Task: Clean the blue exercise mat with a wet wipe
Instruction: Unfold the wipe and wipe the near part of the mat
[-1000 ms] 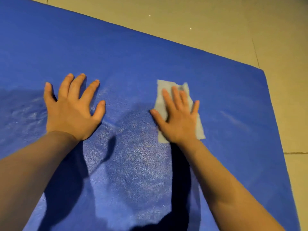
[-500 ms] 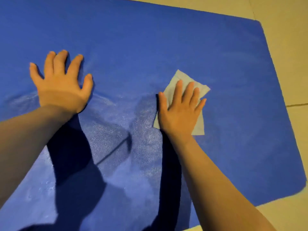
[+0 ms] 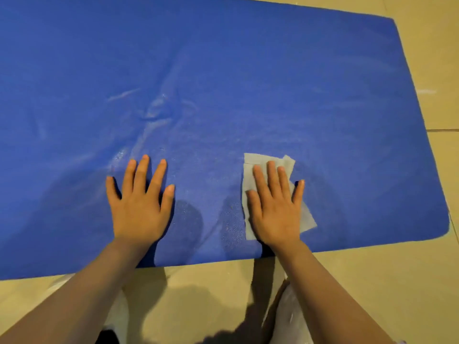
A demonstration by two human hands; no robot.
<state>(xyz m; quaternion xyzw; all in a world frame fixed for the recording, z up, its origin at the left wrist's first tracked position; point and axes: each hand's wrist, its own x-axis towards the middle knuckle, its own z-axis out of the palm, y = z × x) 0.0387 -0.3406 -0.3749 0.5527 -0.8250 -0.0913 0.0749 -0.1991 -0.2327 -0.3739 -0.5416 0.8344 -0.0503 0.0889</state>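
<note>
Right hand (image 3: 274, 207) down flat on the wet wipe (image 3: 269, 194), fingers straight and a little spread, palm pressing the sheet onto the blue exercise mat (image 3: 223, 83), not clenched, not pinching, just an open palm pinning it. The wipe is a pale grey-white rectangle, folded or doubled at its far edge, and it pokes out past the fingertips ahead of the hand, shows along the thumb side, and sticks out in a corner beyond the little finger. Just behind the heel of that hand is the mat's near edge, and the wrist crosses it onto the beige tiled floor (image 3: 372, 281). Off to the thumb side, well apart from the wipe, the left hand (image 3: 140, 207) lies flat on bare mat, fingers splayed and straight, holding nothing, braced there with its wrist also over the near edge. Between the two hands the mat's surface shows a darker, speckled sheen, and beyond the left fingertips there are pale glossy streaks and a wrinkle running away across the blue. To the little-finger side of the wiping hand the mat carries on to its rounded near corner, with floor tiles beyond it. Both forearms cast dark shadows on the floor, and whitish fabric (image 3: 285, 319) shows beneath the right forearm.
</note>
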